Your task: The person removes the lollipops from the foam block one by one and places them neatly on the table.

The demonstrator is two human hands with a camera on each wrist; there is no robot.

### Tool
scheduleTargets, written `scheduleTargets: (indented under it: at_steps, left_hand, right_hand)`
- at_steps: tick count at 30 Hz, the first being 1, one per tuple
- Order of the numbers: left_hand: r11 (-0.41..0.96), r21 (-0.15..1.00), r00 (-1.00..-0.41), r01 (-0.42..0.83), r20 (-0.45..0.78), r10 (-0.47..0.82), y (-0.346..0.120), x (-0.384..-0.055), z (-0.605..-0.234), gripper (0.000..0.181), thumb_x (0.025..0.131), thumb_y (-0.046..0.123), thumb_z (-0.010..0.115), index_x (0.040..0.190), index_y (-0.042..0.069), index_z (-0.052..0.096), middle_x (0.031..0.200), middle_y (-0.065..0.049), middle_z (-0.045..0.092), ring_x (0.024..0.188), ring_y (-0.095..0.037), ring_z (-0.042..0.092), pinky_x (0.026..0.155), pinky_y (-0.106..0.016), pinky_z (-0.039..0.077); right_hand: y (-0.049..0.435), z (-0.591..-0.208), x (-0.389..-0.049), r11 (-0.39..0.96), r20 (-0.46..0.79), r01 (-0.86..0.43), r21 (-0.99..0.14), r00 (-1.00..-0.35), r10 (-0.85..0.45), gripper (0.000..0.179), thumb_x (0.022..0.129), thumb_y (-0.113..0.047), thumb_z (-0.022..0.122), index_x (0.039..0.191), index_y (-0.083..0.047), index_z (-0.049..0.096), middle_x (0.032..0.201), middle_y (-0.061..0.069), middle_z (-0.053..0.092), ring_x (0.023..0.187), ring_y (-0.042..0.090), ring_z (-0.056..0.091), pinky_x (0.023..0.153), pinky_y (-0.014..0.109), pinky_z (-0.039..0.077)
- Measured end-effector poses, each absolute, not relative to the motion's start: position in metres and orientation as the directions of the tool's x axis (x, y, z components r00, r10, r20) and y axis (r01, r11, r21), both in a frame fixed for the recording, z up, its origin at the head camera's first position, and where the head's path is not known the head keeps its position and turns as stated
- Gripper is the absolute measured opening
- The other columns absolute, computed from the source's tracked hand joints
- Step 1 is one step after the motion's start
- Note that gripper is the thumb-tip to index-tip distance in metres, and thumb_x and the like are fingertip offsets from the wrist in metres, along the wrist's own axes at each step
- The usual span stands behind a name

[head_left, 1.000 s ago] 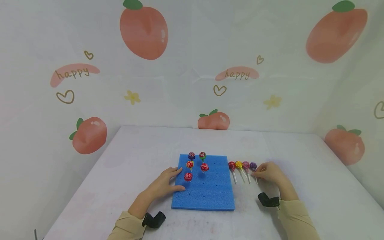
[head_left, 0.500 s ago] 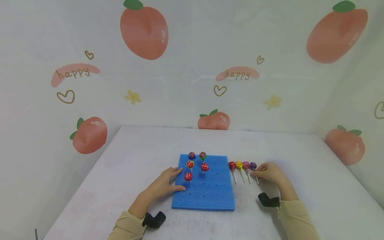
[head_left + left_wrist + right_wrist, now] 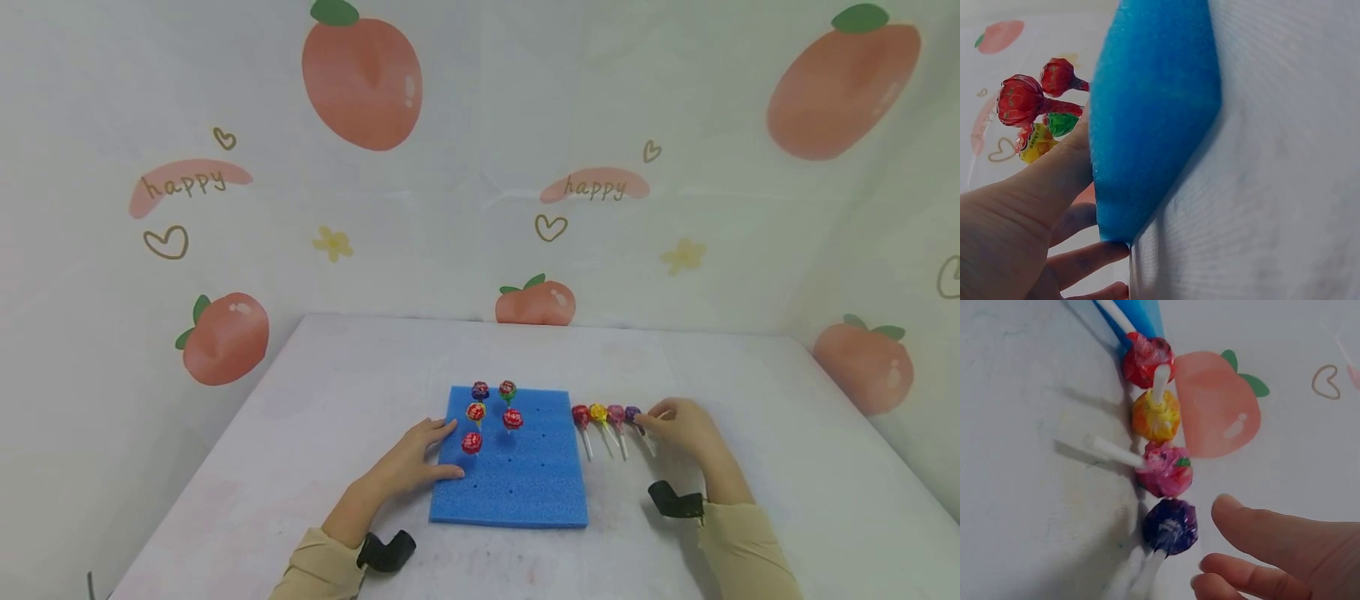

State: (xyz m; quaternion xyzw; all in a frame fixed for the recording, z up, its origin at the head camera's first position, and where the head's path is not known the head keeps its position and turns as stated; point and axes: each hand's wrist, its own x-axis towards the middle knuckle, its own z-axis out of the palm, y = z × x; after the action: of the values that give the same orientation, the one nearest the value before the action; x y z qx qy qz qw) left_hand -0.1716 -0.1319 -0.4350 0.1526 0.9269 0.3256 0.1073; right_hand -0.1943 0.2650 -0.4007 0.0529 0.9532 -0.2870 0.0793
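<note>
My left hand (image 3: pixel 408 460) rests along the left edge of a blue foam board (image 3: pixel 528 504), thumb and fingers spread and touching it. Several wrapped lollipops stand upright in the board, among them a red one (image 3: pixel 471 443) nearest the thumb. To the right of the board lies a row of lollipops: red (image 3: pixel 581 415), yellow (image 3: pixel 597 413), pink (image 3: pixel 617 414) and purple (image 3: pixel 632 413). My right hand (image 3: pixel 684 429) is beside the purple one; in the right wrist view its thumb (image 3: pixel 1254 528) and fingers are apart from the purple lollipop (image 3: pixel 1170 526) and hold nothing.
Small holes (image 3: pixel 511 492) dot the foam board. The white table (image 3: pixel 360 367) meets a white backdrop printed with peaches (image 3: pixel 535 302). Black camera mounts (image 3: pixel 386 552) sit at both wrists.
My right hand has shifted slightly up and away from the purple lollipop's stick, which now points more to the lower right. The left hand and board have stayed put.
</note>
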Motion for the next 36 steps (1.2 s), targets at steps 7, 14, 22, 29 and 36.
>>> scheduleTargets:
  at_steps: [7,14,22,29,36]
  left_hand:
    - [0.744,0.638,-0.934,0.199,-0.106,0.341,-0.132,-0.171,-0.435,0.077,0.078,0.040,0.073,0.141,0.008,0.042,0.146,-0.019,0.038,0.140,-0.042,0.024,0.110,-0.059,0.027]
    - [0.742,0.638,-0.933,0.206,-0.101,0.346,-0.131,-0.170,-0.436,0.078,0.078,0.041,0.073,0.141,0.007,0.042,0.147,-0.019,0.038,0.140,-0.042,0.025,0.111,-0.059,0.027]
    - [0.744,0.624,-0.924,0.237,-0.092,0.372,-0.132,-0.171,-0.438,0.079,0.078,0.044,0.071,0.141,0.007,0.041,0.147,-0.020,0.038,0.139,-0.044,0.026,0.110,-0.059,0.028]
    - [0.744,0.629,-0.929,0.223,-0.094,0.358,-0.132,-0.170,-0.436,0.078,0.078,0.042,0.072,0.140,0.007,0.042,0.146,-0.020,0.038,0.139,-0.043,0.026,0.110,-0.058,0.028]
    - [0.739,0.634,-0.928,0.226,-0.092,0.362,-0.132,-0.170,-0.436,0.078,0.078,0.042,0.072,0.140,0.006,0.042,0.146,-0.020,0.038,0.139,-0.043,0.026,0.110,-0.058,0.028]
  right_hand:
    - [0.250,-0.396,-0.194,0.827,-0.093,0.072,-0.557,-0.995,0.024,0.034,0.087,-0.031,0.063,0.098,0.002,0.064,0.097,0.024,0.065,0.084,0.029,0.059,0.069,0.039,0.050]
    - [0.219,-0.393,-0.190,0.798,-0.038,-0.001,-0.603,-0.999,-0.029,0.030,0.088,-0.030,0.063,0.100,-0.002,0.064,0.090,0.015,0.064,0.077,0.021,0.055,0.060,0.027,0.046]
    - [0.178,-0.400,-0.187,0.725,0.076,-0.177,-0.665,-0.982,-0.170,0.017,0.086,-0.018,0.066,0.095,-0.003,0.066,0.079,0.006,0.065,0.073,0.014,0.055,0.058,0.022,0.046]
    - [0.150,-0.406,-0.190,0.664,0.107,-0.288,-0.690,-0.948,-0.300,0.019,0.083,-0.014,0.069,0.095,0.000,0.067,0.077,0.007,0.067,0.067,0.012,0.057,0.057,0.018,0.047]
    - [0.131,-0.414,-0.194,0.623,0.044,-0.267,-0.735,-0.936,-0.350,0.026,0.082,-0.018,0.071,0.102,-0.002,0.066,0.083,0.007,0.067,0.070,0.011,0.059,0.059,0.020,0.047]
